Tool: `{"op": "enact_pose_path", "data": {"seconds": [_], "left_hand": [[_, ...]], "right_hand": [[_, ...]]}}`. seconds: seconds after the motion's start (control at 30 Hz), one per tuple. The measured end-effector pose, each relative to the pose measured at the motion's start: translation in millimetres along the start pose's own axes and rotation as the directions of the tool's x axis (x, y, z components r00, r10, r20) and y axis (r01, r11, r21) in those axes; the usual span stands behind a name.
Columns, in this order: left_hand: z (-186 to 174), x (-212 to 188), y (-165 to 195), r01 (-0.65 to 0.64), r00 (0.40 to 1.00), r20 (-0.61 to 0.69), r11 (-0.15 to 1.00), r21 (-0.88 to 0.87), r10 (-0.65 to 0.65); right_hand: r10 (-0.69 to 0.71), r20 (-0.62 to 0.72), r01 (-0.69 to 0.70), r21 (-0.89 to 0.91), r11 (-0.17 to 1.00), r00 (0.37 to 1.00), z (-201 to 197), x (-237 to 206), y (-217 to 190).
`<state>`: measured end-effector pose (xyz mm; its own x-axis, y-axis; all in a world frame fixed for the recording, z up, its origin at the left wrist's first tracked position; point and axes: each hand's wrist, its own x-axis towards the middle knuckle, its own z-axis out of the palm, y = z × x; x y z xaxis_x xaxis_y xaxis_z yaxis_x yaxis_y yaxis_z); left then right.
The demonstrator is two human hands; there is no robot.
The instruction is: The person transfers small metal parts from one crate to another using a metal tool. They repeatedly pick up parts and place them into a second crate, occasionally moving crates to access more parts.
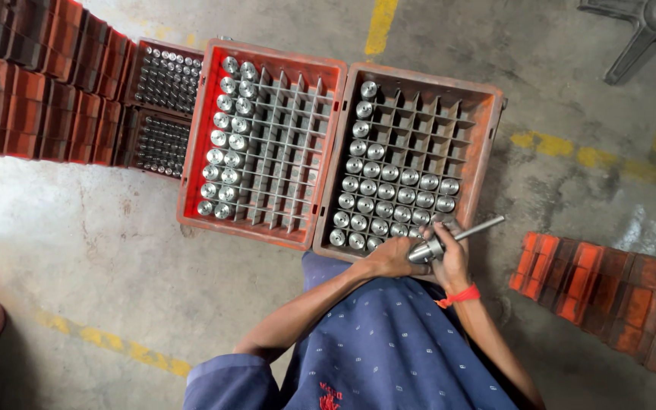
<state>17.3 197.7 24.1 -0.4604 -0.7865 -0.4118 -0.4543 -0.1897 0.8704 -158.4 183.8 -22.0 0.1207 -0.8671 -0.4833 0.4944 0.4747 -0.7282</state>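
Both hands meet at the near right corner of the right crate [487, 144]. The right hand [453, 262] has its grip closed around a steel part [449, 239] with a thick round head and a thin shaft; the shaft points up and to the right, past the crate's near corner. The left hand [392, 257] lies just beside it, fingers curled against the head of the same part and over the crate's near rim; its grip is partly closed, and whether it bears the part cannot be told. A red band [458, 296] sits on the right wrist.

The right crate is a rust-coloured tray with a grid divider. Round steel caps [389, 190] fill its near rows and run in a single line up its left column; the far right cells stand bare. Touching it on the left is a brighter red crate [191, 152] of the same kind, with caps [225, 137] in its two left columns only.

Beyond that, two smaller dark trays [162, 106] hold closely packed small steel pieces. Stacks of red crates [32, 83] stand at far left, and more lie at right [616, 292].

All rest on a concrete floor [85, 250] marked with worn yellow lines [115, 345]. A black chair base [647, 30] shows at top right. The person wears a blue dotted garment [389, 349].
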Motion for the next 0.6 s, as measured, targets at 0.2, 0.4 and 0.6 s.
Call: {"op": "enact_pose_path", "data": {"seconds": [0.2, 0.4, 0.6], "left_hand": [[-44, 8, -23, 0.045, 0.956, -0.292, 0.988, 0.147, 0.000], [-107, 90, -61, 0.039, 0.806, -0.449, 0.723, 0.690, 0.385], [-113, 63, -60, -0.180, 0.741, -0.554, 0.908, 0.378, 0.378]], "right_hand": [[-0.072, -0.198, 0.152, 0.424, 0.893, 0.978, -52, 25, -33], [-0.124, -0.274, 0.193, 0.238, 0.952, 0.954, -60, 24, -33], [-0.010, -0.219, 0.064, 0.241, 0.968, 0.976, -37, 18, -7]]}}
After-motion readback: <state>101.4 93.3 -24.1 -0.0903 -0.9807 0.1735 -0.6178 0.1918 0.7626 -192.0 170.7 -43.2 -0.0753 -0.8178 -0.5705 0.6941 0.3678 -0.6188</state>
